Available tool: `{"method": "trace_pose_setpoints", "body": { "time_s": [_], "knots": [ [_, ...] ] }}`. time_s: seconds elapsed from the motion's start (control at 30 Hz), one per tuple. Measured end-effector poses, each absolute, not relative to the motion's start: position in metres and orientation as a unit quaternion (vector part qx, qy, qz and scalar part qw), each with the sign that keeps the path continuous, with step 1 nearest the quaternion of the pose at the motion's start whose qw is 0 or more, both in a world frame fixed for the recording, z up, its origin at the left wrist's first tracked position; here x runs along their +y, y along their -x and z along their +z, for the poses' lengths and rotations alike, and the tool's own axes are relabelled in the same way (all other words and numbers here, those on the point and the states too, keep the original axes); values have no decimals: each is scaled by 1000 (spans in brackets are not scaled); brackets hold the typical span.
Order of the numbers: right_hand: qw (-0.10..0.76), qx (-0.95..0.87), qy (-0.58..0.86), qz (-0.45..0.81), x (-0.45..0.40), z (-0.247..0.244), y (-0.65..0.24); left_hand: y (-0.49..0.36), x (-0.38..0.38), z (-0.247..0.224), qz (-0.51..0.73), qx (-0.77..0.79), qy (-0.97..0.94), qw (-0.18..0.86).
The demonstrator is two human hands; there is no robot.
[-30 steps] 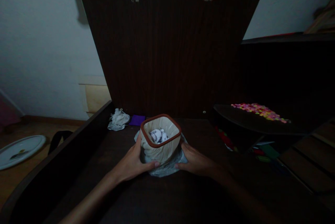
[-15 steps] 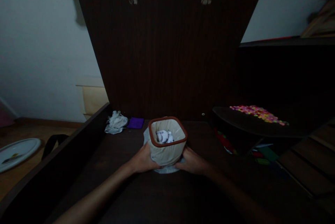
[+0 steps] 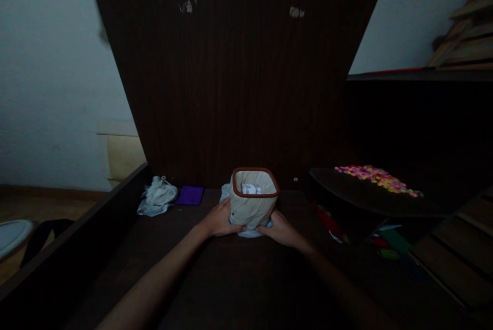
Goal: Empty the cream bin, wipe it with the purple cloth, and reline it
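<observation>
A small square waste bin (image 3: pixel 252 210) with a brown rim stands upright near the back panel. A pale plastic bag lines it, and crumpled white paper (image 3: pixel 251 189) lies inside. My left hand (image 3: pixel 222 218) grips the bin's lower left side, thumb across the front. On the lower right side, my right hand (image 3: pixel 282 228) holds it the same way. The fingers of both hands are partly hidden behind the bin. Loose bag plastic (image 3: pixel 249 234) spreads out around its base.
A crumpled pale plastic bag (image 3: pixel 158 195) and a purple square (image 3: pixel 190 195) lie at the back left of the dark surface. Colourful small pieces (image 3: pixel 379 178) cover part of a dark shelf (image 3: pixel 346 191) on the right. A raised side board (image 3: pixel 77 237) borders the left.
The bin, held in both hands, has moved slightly back towards the panel and to the right. The camera view has also shifted.
</observation>
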State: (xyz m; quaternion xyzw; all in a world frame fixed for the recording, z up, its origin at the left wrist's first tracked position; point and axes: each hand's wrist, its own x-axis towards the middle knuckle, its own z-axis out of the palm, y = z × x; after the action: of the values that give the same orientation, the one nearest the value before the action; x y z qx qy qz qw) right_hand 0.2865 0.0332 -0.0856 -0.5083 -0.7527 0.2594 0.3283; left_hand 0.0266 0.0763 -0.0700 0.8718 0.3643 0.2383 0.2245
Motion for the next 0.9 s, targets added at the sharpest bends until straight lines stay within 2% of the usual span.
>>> {"method": "trace_pose_setpoints", "body": {
  "time_s": [0.47, 0.9],
  "knots": [
    [363, -716, 558, 210, 59, -99, -298, -43, 121, -76, 276, 360, -869, 198],
    [380, -703, 578, 167, 50, -105, -299, -32, 87, -66, 301, 389, -862, 124]
  ]
}}
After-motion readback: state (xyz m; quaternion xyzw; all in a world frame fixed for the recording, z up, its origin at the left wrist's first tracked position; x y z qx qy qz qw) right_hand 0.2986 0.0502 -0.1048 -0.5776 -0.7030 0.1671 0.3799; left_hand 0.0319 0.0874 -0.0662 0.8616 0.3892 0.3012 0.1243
